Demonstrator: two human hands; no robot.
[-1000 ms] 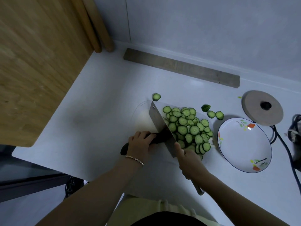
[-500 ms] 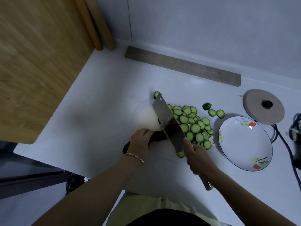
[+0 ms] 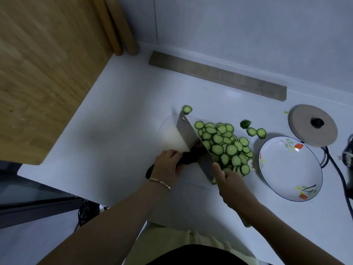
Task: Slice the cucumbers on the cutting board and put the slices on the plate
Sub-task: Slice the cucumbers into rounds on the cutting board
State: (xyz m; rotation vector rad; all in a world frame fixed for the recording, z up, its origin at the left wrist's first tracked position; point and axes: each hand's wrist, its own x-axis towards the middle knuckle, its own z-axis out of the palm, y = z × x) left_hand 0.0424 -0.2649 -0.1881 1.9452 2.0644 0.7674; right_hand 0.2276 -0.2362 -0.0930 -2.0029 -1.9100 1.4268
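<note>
A dark green cucumber (image 3: 188, 157) lies on a white cutting board (image 3: 170, 134). My left hand (image 3: 168, 165) grips the cucumber with curled fingers. My right hand (image 3: 229, 180) holds the handle of a cleaver (image 3: 193, 142), whose blade stands across the cucumber's cut end. A heap of cucumber slices (image 3: 227, 146) lies right of the blade. A white flowered plate (image 3: 290, 169) sits to the right with nothing on it.
One slice (image 3: 187, 109) lies beyond the blade tip; an end piece (image 3: 245, 123) and two slices (image 3: 257, 132) lie near the plate. A round lid (image 3: 313, 125), a black cable (image 3: 338, 169), a grey slat (image 3: 217, 75) and a wooden panel (image 3: 44, 64) surround the counter.
The cleaver rose and tilted half a second ago, then came back down upright against the cucumber. My left hand has stayed on the cucumber.
</note>
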